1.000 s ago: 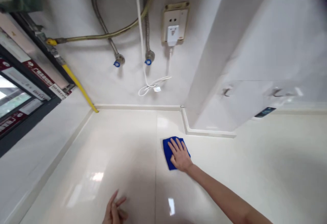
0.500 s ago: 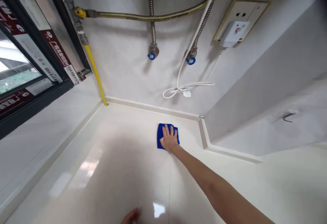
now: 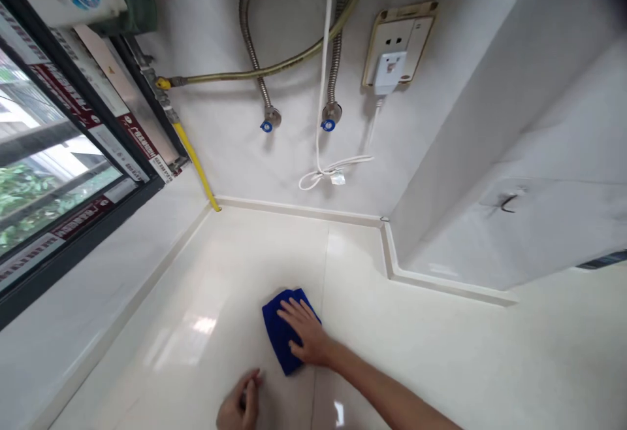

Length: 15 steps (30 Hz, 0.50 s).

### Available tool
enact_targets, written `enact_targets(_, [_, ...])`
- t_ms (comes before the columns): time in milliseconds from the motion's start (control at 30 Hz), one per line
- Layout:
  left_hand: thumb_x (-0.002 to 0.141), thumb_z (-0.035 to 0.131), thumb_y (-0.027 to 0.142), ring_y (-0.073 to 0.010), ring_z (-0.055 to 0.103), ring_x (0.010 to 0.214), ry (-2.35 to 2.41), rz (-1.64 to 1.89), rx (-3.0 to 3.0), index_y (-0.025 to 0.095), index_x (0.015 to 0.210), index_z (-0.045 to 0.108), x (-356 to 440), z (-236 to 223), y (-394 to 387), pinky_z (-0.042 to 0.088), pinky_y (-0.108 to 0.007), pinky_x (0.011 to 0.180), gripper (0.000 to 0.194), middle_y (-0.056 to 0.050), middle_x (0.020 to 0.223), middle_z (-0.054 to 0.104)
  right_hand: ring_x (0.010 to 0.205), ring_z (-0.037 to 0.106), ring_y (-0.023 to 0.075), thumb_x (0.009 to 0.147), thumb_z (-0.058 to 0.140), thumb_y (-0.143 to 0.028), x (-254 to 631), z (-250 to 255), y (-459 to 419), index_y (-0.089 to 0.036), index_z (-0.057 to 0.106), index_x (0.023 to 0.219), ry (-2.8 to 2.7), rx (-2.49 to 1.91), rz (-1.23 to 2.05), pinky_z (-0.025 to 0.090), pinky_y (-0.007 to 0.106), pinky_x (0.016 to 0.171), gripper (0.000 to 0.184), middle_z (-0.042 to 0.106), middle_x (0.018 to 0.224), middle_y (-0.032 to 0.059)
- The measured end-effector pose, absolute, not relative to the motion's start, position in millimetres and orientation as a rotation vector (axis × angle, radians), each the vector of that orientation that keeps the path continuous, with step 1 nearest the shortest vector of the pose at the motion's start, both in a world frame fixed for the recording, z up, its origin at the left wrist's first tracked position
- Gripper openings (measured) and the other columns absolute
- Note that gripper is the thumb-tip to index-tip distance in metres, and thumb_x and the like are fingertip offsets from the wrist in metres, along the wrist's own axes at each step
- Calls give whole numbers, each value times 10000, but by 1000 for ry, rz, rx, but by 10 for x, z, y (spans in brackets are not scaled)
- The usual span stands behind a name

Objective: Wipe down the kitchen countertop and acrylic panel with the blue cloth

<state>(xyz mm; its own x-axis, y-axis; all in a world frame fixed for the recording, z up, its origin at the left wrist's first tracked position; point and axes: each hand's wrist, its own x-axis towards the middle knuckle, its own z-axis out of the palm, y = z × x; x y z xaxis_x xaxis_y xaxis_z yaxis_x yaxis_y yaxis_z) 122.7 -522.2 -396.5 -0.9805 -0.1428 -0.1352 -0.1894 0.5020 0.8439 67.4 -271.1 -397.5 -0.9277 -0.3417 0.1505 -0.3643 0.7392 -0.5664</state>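
Observation:
A folded dark blue cloth (image 3: 281,335) lies on the glossy off-white countertop (image 3: 255,247). My right hand (image 3: 308,335) rests flat on the right part of the cloth, its fingers stretched out and pointing up and left, the thumb near the lower edge. Lower down and to the left, my left hand (image 3: 240,404) is above the counter, apart from the cloth. Its fingers are curled in toward the thumb, and I see nothing between them.
A raised edge strip (image 3: 304,210) runs along the walls. At the back left corner a yellow pipe (image 3: 198,165) meets the counter. A looped white cord (image 3: 318,176), blue-handled valves (image 3: 329,125) and a socket with a plug (image 3: 390,72) are on the back wall. At left is a window (image 3: 53,149).
My right hand has drawn the cloth back from near the rear wall, toward me and to the left. My left hand has come further into view. The camera view has shifted.

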Motion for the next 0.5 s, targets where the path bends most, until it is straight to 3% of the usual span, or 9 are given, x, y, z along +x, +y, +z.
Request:
enact_targets(67, [789,489,653,-179,675,603,2621,1582,-343,236,1038,730,1200,-3873,-5127,577,-281,585,543,-34,836,777,1469,296,235,910,359,-204,981,-4095,-2429,-177,350,1501,-2707,341,1054,338,485,1186,592,354,1578,107])
enact_targets(133, [840,438,628,-179,686,639,2616,1645,-322,209,1116,697,1130,-3769,-4949,590,-298,621,564,-58,904,774,1420,383,223,930,327,-180,1357,-4231,-2074,-229,379,1474,-2553,126,998,404,493,1141,548,452,1512,93])
enact_targets(233, [918,338,528,-205,707,965,2825,1455,-27,207,1183,668,924,-3688,-4547,599,-342,845,531,-98,1120,740,1351,474,234,936,373,-189,2019,-4444,-1533,-266,399,1459,-2524,-46,798,470,484,1080,529,492,1475,78])
enact_targets(333, [922,353,432,-281,460,1378,3082,1097,249,123,1335,569,685,-3772,-4062,417,-468,1143,559,-171,1445,535,1300,529,258,921,431,-209,2640,-4629,-1109,-269,426,1449,-2526,-90,564,512,469,1028,532,515,1454,82])
enact_targets(433, [873,464,382,-432,184,1485,3149,1023,185,13,1370,505,557,-3964,-3636,202,-658,1198,620,-265,1524,390,1259,570,267,902,456,-217,3050,-4759,-832,-277,400,1476,-2537,-83,401,565,437,956,580,512,1463,81])
enact_targets(500, [864,486,369,-479,65,1487,3223,925,151,4,1390,475,539,-4081,-3464,122,-718,1181,640,-283,1545,339,1244,586,263,894,459,-219,3184,-4817,-734,-275,383,1494,-2555,-54,343,592,398,911,608,498,1480,77])
